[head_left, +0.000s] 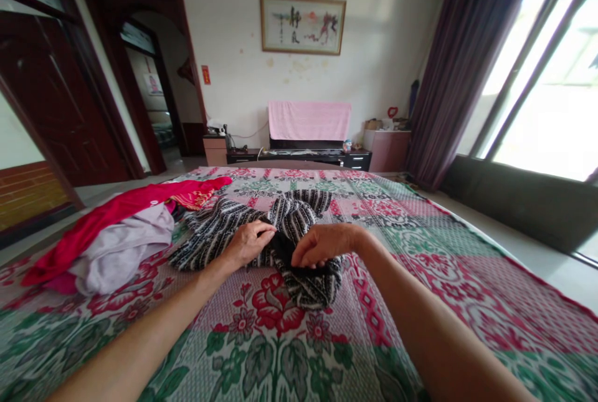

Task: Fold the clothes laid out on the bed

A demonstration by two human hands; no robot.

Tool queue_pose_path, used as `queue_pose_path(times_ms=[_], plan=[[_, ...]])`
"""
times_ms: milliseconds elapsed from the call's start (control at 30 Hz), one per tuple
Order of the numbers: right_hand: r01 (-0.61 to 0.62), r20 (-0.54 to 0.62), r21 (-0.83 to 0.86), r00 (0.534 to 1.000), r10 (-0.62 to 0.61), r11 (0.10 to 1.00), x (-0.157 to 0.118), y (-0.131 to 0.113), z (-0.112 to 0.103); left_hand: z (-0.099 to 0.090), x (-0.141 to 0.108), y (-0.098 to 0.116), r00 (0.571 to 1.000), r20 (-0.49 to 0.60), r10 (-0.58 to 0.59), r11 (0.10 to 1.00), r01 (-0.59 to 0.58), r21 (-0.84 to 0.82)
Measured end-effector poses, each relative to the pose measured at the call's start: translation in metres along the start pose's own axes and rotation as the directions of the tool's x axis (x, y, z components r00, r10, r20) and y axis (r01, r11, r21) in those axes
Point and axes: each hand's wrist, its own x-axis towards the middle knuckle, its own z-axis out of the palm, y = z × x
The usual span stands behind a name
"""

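A black-and-white striped knit garment [210, 227] lies spread and partly bunched on the flowered bed cover [275, 302]. Part of it is turned so that a black edge or lining shows in the middle. My left hand [250, 242] is closed at the garment's black edge, thumb and fingers pinched together. To its right, my right hand [322, 245] bends down over the black part with curled fingers gripping the cloth. Its fingertips are partly hidden. The knit bunches up below and beyond my right hand.
To the left lies a heap of clothes, with a red garment [126, 215] and a light grey one [126, 249]. Beyond the bed stand a low black cabinet [299, 156] and a pink cloth [308, 118]. A purple curtain [448, 78] and window are on the right.
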Motion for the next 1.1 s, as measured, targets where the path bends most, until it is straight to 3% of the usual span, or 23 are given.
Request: queue_pose_path(times_ms=[100,267,433,500,567,667,733,800,933,1100], plan=[[0.016,0.017,0.006,1.0,-0.016,1.0,-0.006,-0.005,-0.001,-0.001,0.005,-0.007,0.989,-0.072,-0.125,0.985,0.115,-0.132],[0.022,0.069,0.099,0.997,-0.028,0.995,-0.006,-0.02,0.013,-0.004,0.008,-0.014,0.929,-0.142,-0.342,0.888,0.27,-0.373],[0.088,0.105,0.203,0.988,-0.111,0.975,-0.005,-0.03,0.021,-0.003,0.007,-0.02,0.898,-0.152,-0.412,0.848,0.317,-0.426],[0.123,0.015,0.239,0.991,-0.13,0.963,-0.005,-0.028,0.016,-0.003,0.007,-0.022,0.894,-0.15,-0.422,0.839,0.323,-0.438],[0.169,-0.18,0.275,0.976,-0.122,0.946,-0.001,-0.02,0.008,-0.002,0.007,-0.024,0.897,-0.145,-0.418,0.838,0.319,-0.442],[0.205,-0.489,0.316,0.872,-0.027,0.926,0.011,-0.002,-0.001,-0.003,0.007,-0.024,0.904,-0.137,-0.406,0.855,0.322,-0.407],[0.206,-0.595,0.318,0.803,0.025,0.925,0.022,0.009,-0.002,-0.004,0.007,-0.023,0.904,-0.129,-0.407,0.865,0.336,-0.372],[0.204,-0.626,0.29,0.779,0.024,0.935,0.033,0.015,0.002,-0.006,0.007,-0.02,0.908,-0.13,-0.399,0.877,0.337,-0.342],[0.175,-0.619,0.137,0.784,-0.053,0.975,0.048,0.016,0.017,-0.009,0.007,-0.009,0.93,-0.126,-0.345,0.884,0.278,-0.375],[0.084,-0.659,-0.151,0.734,-0.163,0.985,0.062,0.018,0.031,-0.008,0.007,0.007,0.951,-0.024,-0.308,0.781,0.239,-0.577]])
